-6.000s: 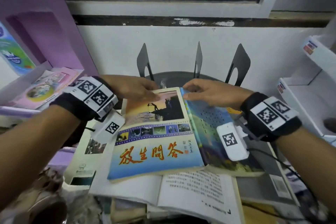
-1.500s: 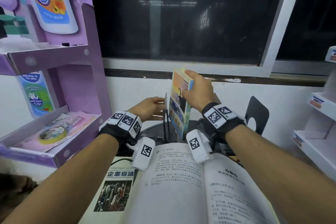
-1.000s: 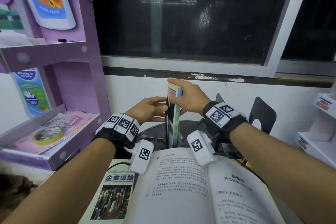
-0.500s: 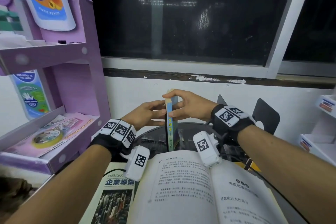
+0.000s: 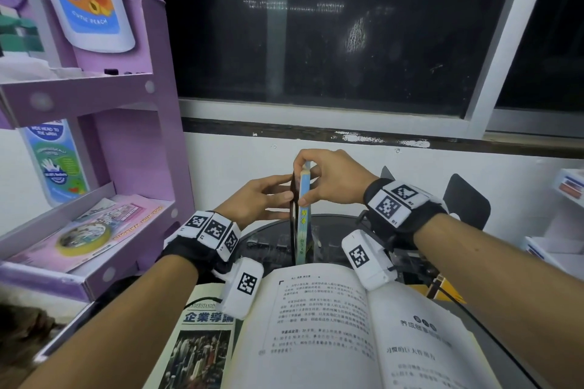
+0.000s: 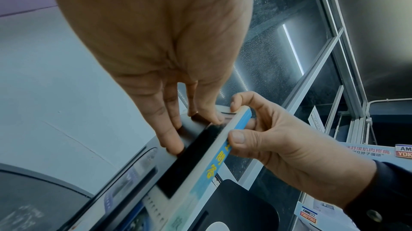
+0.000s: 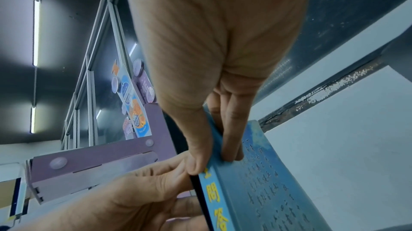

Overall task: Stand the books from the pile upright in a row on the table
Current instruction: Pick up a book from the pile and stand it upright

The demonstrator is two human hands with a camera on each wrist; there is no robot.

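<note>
A thin blue-spined book stands upright on the round black rack base, its front cover against a black divider. My right hand pinches the book's top corner between thumb and fingers. The straight fingers of my left hand press on the divider's left face. The pile lies nearer to me: an open book on top, and a book with a crowd photo under it.
Another black divider stands to the right on the rack. A purple display shelf holding leaflets fills the left side. White shelves are at the far right. A white wall and a dark window lie behind the rack.
The blue book went from lying on the pile to being lifted, turned on edge and lowered beside the divider. In the last half second the hands barely moved.
</note>
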